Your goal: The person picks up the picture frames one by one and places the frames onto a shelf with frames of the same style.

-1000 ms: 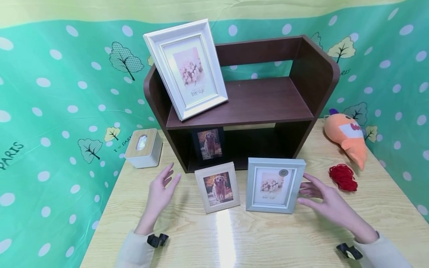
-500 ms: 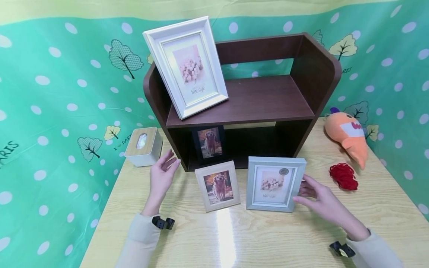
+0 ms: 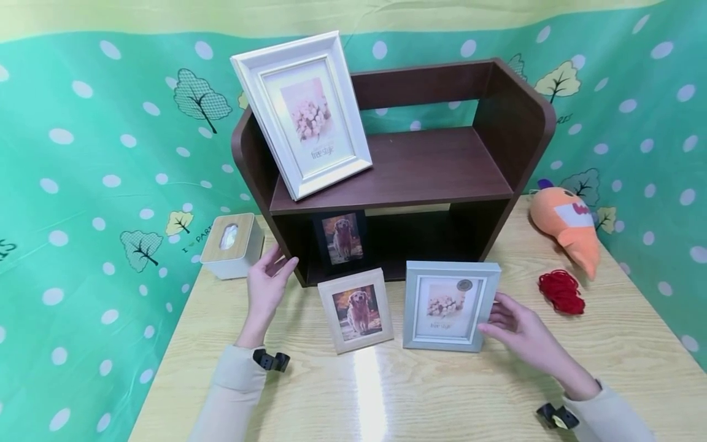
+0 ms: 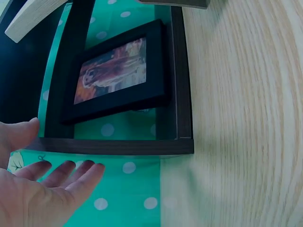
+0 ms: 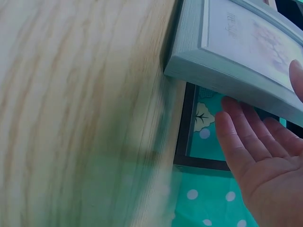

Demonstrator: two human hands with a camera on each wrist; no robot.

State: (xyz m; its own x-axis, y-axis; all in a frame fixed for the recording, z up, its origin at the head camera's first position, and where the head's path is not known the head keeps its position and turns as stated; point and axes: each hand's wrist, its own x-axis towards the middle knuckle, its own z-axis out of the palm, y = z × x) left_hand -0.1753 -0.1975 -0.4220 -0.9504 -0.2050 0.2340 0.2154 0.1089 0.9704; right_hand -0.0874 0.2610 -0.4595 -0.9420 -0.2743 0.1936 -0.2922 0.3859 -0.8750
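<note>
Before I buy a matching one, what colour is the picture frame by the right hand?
The frame is pale blue-grey, clearest in the head view.

A smooth, dark wood-look shelf point(image 3: 442, 162) stands on a pale wood-grain table point(image 3: 301, 396) with a glossy sheen, alongside a satiny white frame point(image 3: 302, 116), a finely streaked grey-blue frame point(image 3: 452, 307), a soft plush toy point(image 3: 566, 227), stringy red yarn point(image 3: 561, 292) and creased cloth point(image 3: 72, 159).
</note>
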